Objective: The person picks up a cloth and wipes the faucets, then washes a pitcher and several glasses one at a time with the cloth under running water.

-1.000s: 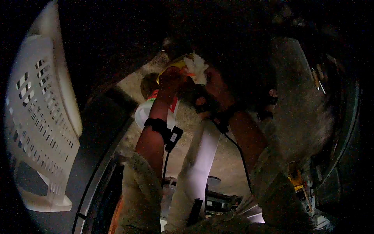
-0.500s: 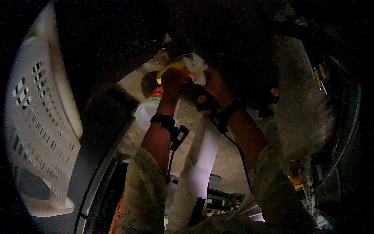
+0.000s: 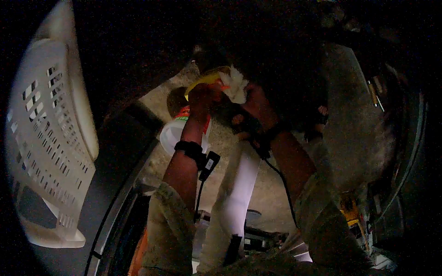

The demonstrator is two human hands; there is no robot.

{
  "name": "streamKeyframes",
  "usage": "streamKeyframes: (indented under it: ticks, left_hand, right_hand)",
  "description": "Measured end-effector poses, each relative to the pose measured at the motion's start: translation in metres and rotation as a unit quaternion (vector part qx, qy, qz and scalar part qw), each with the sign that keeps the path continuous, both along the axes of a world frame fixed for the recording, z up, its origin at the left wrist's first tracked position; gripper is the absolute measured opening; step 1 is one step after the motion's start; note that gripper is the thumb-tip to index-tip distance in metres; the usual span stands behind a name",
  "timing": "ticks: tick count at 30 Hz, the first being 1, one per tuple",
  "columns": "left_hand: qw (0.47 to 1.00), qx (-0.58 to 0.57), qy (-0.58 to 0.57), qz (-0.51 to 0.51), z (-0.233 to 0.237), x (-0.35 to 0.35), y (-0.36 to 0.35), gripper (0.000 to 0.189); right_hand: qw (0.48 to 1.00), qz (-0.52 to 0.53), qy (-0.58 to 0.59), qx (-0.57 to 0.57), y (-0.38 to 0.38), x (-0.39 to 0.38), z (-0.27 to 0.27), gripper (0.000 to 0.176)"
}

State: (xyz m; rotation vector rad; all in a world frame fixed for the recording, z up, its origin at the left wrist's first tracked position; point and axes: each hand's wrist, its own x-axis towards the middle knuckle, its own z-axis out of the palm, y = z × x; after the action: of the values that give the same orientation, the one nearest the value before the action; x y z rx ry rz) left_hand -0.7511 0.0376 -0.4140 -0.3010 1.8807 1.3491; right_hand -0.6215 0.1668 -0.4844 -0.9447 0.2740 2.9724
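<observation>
Both my hands are close together in dim light at the upper middle. My left hand (image 3: pixel 202 97) is closed near an orange-red piece (image 3: pixel 224 86) and a curved yellow object (image 3: pixel 193 87); its exact grip is too dark to tell. Just to its right is a crumpled white cloth or paper (image 3: pixel 236 85), with the fingers of my right hand (image 3: pixel 256 97) closed at its right edge. Below my left hand, beside the forearm, lies a white round tub (image 3: pixel 171 137) with a red and green label, its open end toward me.
A white perforated plastic basket (image 3: pixel 55 133) stands at the far left. Bare feet show near the middle and right. Thin metal-tipped tools (image 3: pixel 375 95) lie at the right, a yellow object (image 3: pixel 350 214) at the lower right. Black cables hang from both wrist straps.
The white crumpled piece and both hands have shifted slightly down and right. The basket appears a little differently placed as the view moves.
</observation>
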Motion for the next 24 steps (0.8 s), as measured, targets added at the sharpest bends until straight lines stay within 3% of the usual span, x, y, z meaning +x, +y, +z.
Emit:
streamKeyframes:
  ticks: [8, 11, 12, 13, 14, 15, 17, 20, 23, 24]
  left_hand:
    - [0.999, -0.051, 0.010, 0.014, -0.007, 0.008, -0.001, 0.019]
    - [0.996, -0.070, 0.051, -0.025, -0.010, 0.007, -0.006, 0.020]
    - [0.882, -0.185, 0.302, -0.312, -0.009, -0.002, -0.012, 0.021]
    - [0.766, -0.233, 0.396, -0.449, -0.014, -0.005, -0.016, 0.022]
    - [0.618, -0.269, 0.503, -0.541, -0.023, -0.008, -0.022, 0.024]
    - [0.681, -0.307, 0.420, -0.515, -0.036, -0.008, -0.023, 0.024]
    - [0.739, -0.335, 0.331, -0.481, -0.024, -0.007, -0.009, 0.026]
    - [0.634, -0.311, 0.412, -0.576, 0.025, -0.001, -0.012, 0.027]
    - [0.687, -0.336, 0.479, -0.431, 0.030, 0.006, -0.040, 0.034]
    - [0.944, -0.086, 0.264, -0.176, 0.005, 0.008, -0.083, 0.034]
  right_hand:
    - [1.000, 0.004, -0.009, 0.016, -0.006, -0.007, 0.015, 0.048]
    - [1.000, -0.014, 0.005, 0.018, -0.004, -0.010, 0.021, 0.048]
    - [1.000, -0.013, 0.009, 0.021, -0.001, -0.011, 0.024, 0.048]
    - [0.999, 0.025, -0.024, 0.035, 0.003, -0.011, 0.029, 0.048]
    - [0.995, 0.061, -0.059, 0.051, 0.006, -0.008, 0.028, 0.049]
    - [0.995, 0.061, -0.059, 0.056, 0.009, -0.008, 0.027, 0.049]
    - [0.996, 0.036, -0.067, 0.037, 0.014, -0.003, 0.024, 0.047]
    - [0.998, 0.025, -0.046, 0.047, 0.028, 0.006, 0.052, 0.049]
    - [0.999, 0.014, -0.019, 0.042, 0.044, 0.021, 0.100, 0.052]
    - [0.999, 0.015, -0.023, 0.033, 0.039, 0.018, 0.119, 0.053]
